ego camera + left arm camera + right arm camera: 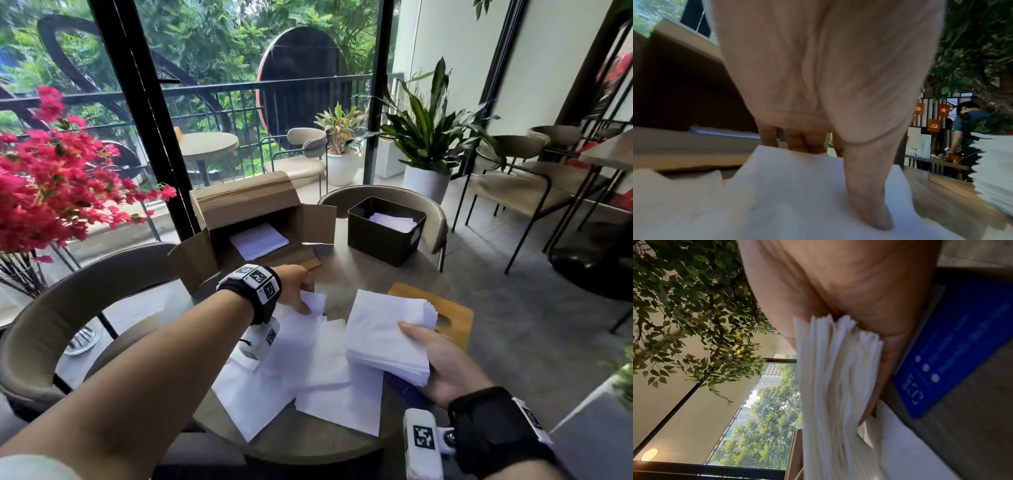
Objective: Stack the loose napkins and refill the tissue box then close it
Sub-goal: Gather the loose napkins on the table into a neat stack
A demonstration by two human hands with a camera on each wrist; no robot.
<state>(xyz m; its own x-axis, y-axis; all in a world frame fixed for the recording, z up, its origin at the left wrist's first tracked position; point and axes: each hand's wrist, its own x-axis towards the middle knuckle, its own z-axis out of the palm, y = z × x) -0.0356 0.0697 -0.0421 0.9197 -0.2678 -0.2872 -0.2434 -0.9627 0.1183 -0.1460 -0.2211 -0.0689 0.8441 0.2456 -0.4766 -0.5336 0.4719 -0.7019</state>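
Right hand (442,363) gripping a thick stack of white paper napkins (388,337), thumb lying across the top sheet and fingers curled beneath, holding it just above the round grey-brown table (359,274); in the right wrist view the same stack (838,386) showing edge-on, wedged into the palm. Left hand (296,287) reaching toward the far side of the loose white napkins (308,373), which are lying spread and overlapping across the near half of the table; in the left wrist view, thumb (869,194) pressing flat on top of a loose white napkin (807,186), fingers (797,141) curling behind its far edge, pinching it.

Open-topped black rectangular tissue box (385,231) standing at the far right of the table, a low pile of white napkins (394,221) sitting inside. Flat light-wood lid with an oval slot (442,318) lying on the table behind the held stack, well apart from the black box. Brown cardboard carton (253,226) lying on its side at the far left of the table, flaps spread open, more white napkins (258,241) resting inside. Blue printed card (953,350) lying on the table under the right hand. Pink flowering branches (51,171) standing to the left of the table.
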